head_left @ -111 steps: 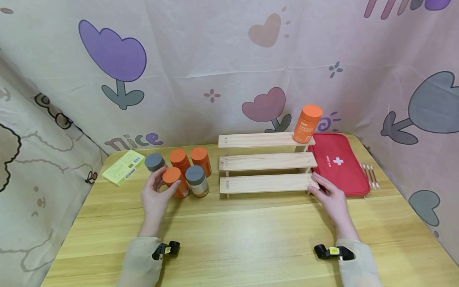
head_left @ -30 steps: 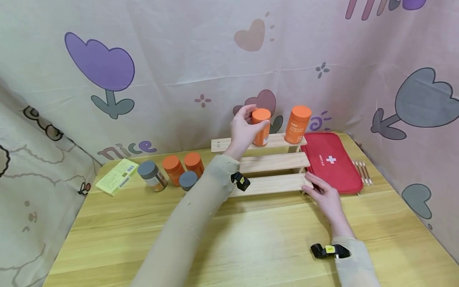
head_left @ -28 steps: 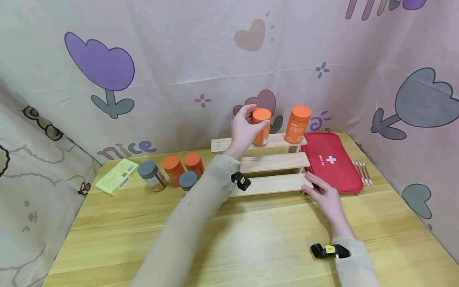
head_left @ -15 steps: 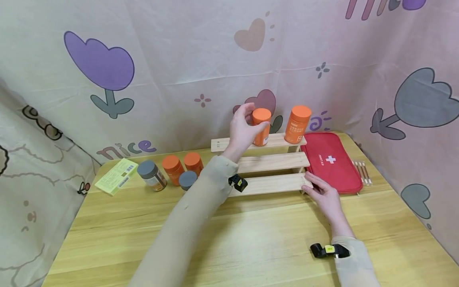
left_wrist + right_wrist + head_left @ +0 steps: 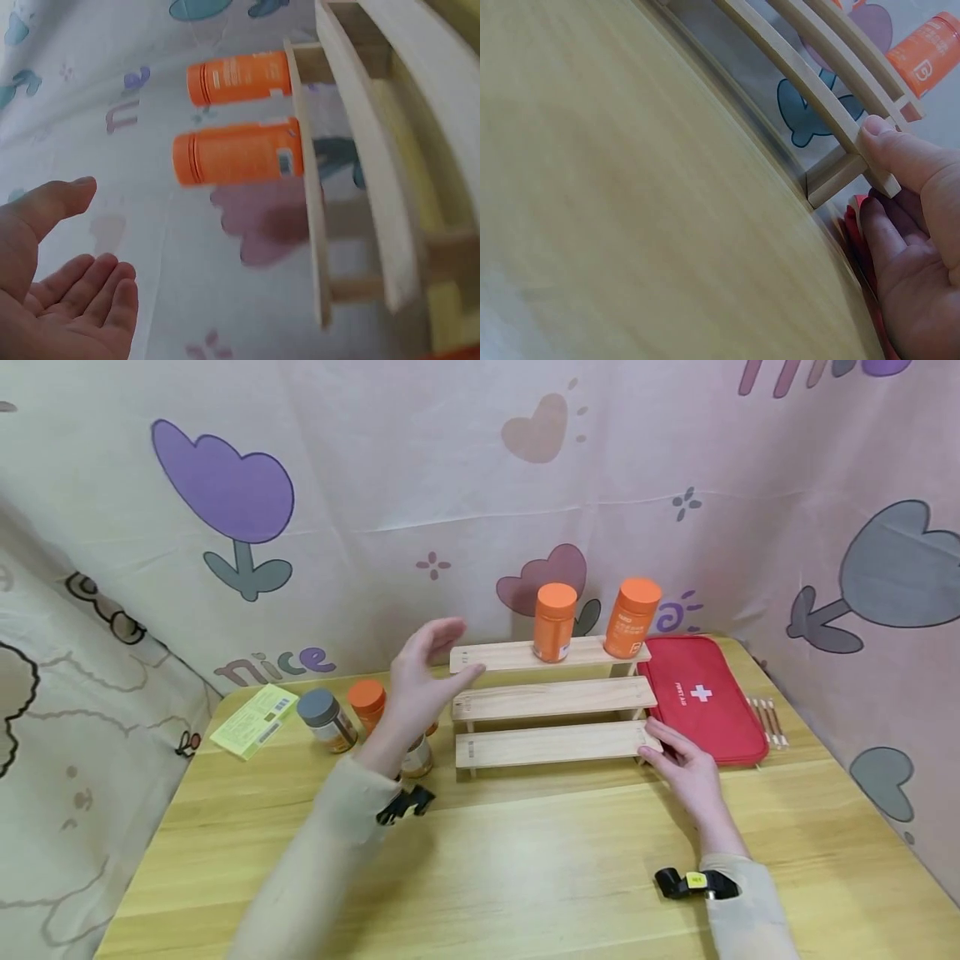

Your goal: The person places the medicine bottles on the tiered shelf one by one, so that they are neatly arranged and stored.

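Note:
A three-tier wooden shelf rack bears two orange bottles on its top tier: a middle bottle and a right-end bottle. Off the top tier's left end, my left hand is spread with nothing in it; the left wrist view shows its thumb and fingers apart, away from both bottles. My right hand pinches the right end of the lowest board, thumb above and fingers below in the right wrist view. Behind my left hand and wrist, an orange-capped bottle and a grey-capped jar are partly hidden.
Another grey-capped jar stands left of these, beside a flat yellow-green box. A red first aid pouch lies against the rack's right side, with cotton swabs beyond it. A printed cloth hangs behind the table.
My left hand carried an orange bottle from the table group to the top tier, released it there, and has since drawn back left. My right hand keeps its grip on the rack.

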A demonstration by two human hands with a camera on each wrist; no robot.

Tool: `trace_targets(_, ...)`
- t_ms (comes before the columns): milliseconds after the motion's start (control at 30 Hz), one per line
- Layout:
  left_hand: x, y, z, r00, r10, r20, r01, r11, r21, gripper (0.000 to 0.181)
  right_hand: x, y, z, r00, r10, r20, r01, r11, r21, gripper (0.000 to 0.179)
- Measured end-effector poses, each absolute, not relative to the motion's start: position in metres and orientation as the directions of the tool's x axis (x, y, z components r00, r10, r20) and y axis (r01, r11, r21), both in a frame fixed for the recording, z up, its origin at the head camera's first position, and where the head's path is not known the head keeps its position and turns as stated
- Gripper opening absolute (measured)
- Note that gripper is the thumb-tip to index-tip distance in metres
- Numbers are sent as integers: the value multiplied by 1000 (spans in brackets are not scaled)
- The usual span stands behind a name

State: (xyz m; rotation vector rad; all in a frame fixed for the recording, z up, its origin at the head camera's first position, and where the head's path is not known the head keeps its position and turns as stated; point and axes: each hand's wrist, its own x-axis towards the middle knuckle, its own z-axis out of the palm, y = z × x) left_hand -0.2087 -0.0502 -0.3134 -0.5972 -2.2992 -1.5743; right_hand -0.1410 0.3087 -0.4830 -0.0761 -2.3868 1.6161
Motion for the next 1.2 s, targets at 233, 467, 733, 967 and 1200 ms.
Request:
trace_targets(233,-182,-98,-341,-929,74,364,369,295,881,54,-140,308,-483,-967,180,181,-98,396,-913,50)
trace_targets(467,-173,-122,-379,-940,-73,334,318,178,931,55,-140,307,-480,-968,188,166,-85,377,-922,49)
trace_targets(733,-168,-131,-412,-952,-110,285,262,188,947,62,-140,306,-480,-969,188,159,-75,391,-918,50)
trace_targets(967,-164,-126,-418,-963,-116,243,219,188,957,64,-140,307,-480,-971,181,156,-75,389,-918,50)
trace_targets(1200,-153,-117,-403,-968,-135,213,183,207,961,62,-142,307,-481,-969,183,167,-85,387,-918,50)
